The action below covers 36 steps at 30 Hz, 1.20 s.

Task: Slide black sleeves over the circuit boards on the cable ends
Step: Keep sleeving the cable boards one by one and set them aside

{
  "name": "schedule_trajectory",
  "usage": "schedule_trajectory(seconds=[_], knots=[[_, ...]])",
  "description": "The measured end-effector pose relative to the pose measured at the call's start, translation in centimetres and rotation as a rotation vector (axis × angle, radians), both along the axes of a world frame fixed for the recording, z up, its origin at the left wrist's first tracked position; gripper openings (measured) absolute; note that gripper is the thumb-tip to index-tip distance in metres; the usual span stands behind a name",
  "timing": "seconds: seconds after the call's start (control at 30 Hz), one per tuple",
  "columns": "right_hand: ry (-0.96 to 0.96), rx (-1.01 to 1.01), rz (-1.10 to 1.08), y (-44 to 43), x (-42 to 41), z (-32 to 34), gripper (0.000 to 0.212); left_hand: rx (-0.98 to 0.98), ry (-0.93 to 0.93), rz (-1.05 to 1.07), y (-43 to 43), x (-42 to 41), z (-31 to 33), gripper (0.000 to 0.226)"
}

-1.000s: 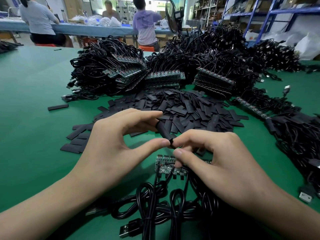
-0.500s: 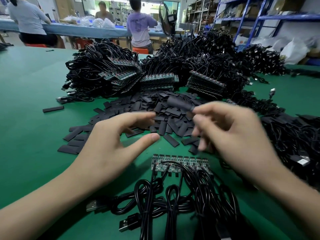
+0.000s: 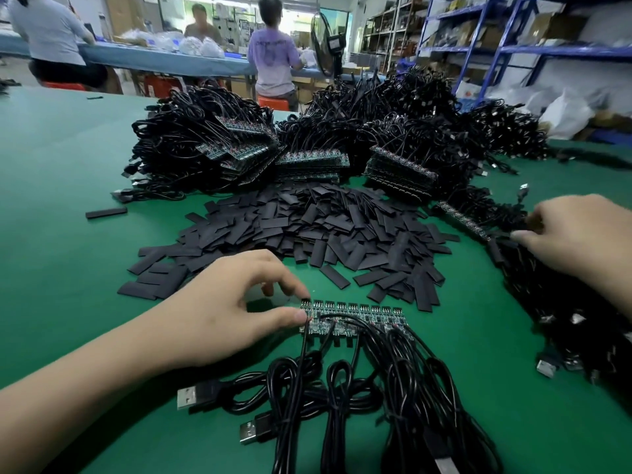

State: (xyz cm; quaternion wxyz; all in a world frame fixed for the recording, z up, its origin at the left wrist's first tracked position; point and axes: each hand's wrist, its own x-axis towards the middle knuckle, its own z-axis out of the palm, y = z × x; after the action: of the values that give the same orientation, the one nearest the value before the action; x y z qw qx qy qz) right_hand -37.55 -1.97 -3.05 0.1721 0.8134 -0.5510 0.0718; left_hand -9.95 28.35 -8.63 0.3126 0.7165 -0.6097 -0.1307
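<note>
A strip of small green circuit boards (image 3: 355, 318) lies on the green table in front of me, each board with a black USB cable (image 3: 342, 398) trailing toward me. My left hand (image 3: 236, 313) pinches the leftmost board of the strip between thumb and index finger. Just beyond the strip is a loose heap of flat black sleeves (image 3: 325, 234). My right hand (image 3: 581, 241) is far out to the right at a pile of black cables (image 3: 564, 313), thumb and fingers closed on a dark sleeved cable end. The grip itself is partly hidden.
Tall stacks of boards with bundled cables (image 3: 239, 148) fill the back of the green table (image 3: 68, 200). USB plugs (image 3: 188, 396) lie near the front edge. A lone sleeve (image 3: 106, 212) lies at the left. People work at a far bench (image 3: 154, 59); blue shelving (image 3: 513, 46) stands at the right.
My right hand carried the sleeved cable end from the centre out to the right-hand pile. My left hand dropped down onto the left end of the board strip and pinched it.
</note>
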Motion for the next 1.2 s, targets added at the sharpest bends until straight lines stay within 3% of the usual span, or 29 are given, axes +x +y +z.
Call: schedule_trajectory(seconds=[0.1,0.17,0.27,0.4,0.67,0.97,1.1,1.2], knots=[[-0.203,0.031,0.393,5.1,2.5,0.1,0.03,-0.009,0.18,0.001,0.0,0.0,0.2,0.029],[-0.37,0.241,0.672,10.1,5.1,0.4,0.032,0.007,0.394,-0.066,-0.1,-0.1,0.4,0.026],[-0.426,0.567,0.829,14.8,8.0,-0.9,0.034,-0.025,0.572,-0.107,-0.3,-0.4,0.3,0.026],[-0.508,0.752,0.862,15.9,9.6,-2.5,0.021,-0.084,0.68,-0.094,-0.4,-0.6,0.3,0.026],[-0.64,0.772,0.911,16.1,9.8,-3.6,0.017,-0.048,0.648,-0.101,-0.4,-0.9,0.3,0.015],[-0.828,1.2,0.975,15.7,10.0,-3.5,0.012,-0.023,0.836,-0.235,-0.6,-0.2,0.4,0.013],[-0.744,1.011,0.887,15.8,9.8,-3.6,0.015,-0.184,0.847,-0.139,-0.5,0.3,0.8,0.03],[-0.735,0.797,0.902,16.8,9.5,-3.2,0.024,-0.324,0.681,-0.065,-0.3,0.3,1.5,0.028]])
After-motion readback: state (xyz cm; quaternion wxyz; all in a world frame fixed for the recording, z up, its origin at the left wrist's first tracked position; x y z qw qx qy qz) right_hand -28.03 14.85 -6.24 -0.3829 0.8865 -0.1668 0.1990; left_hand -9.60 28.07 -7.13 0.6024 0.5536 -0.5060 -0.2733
